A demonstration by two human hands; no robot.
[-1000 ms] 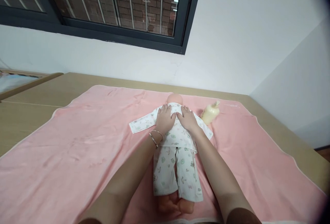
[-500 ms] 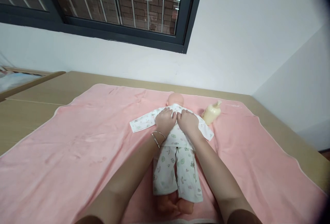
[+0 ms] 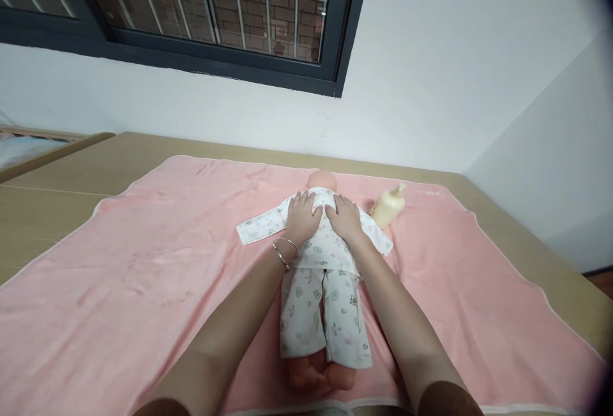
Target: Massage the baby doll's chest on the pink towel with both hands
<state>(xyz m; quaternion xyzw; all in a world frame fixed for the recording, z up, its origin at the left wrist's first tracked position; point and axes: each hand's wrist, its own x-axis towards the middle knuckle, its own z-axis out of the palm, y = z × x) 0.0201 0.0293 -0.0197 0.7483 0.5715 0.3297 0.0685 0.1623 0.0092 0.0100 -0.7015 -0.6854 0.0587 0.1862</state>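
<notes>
A baby doll [image 3: 322, 180] lies in the middle of a pink blanket [image 3: 182, 263], its head toward the wall and its feet toward me. It wears a white printed top [image 3: 325, 247] and matching trousers [image 3: 304, 314]. My left hand [image 3: 302, 219], with bangles at the wrist, rests flat on the left side of the doll's chest, fingers apart. On the right side of the chest lies my right hand [image 3: 345, 219], also open and spread. The two thumbs point toward each other with a small gap. Both sleeves stretch outward.
A pale yellow pump bottle [image 3: 389, 207] lies tilted on the blanket beside the doll's right-hand sleeve. Wooden tabletop [image 3: 138, 148] shows around the blanket. Behind it stand a white wall [image 3: 407, 97] and a dark-framed barred window [image 3: 215, 62].
My fingers have uncurled from the top near the doll's neckline and now lie spread flat on the chest. The hands have moved slightly apart. The view has shifted a little.
</notes>
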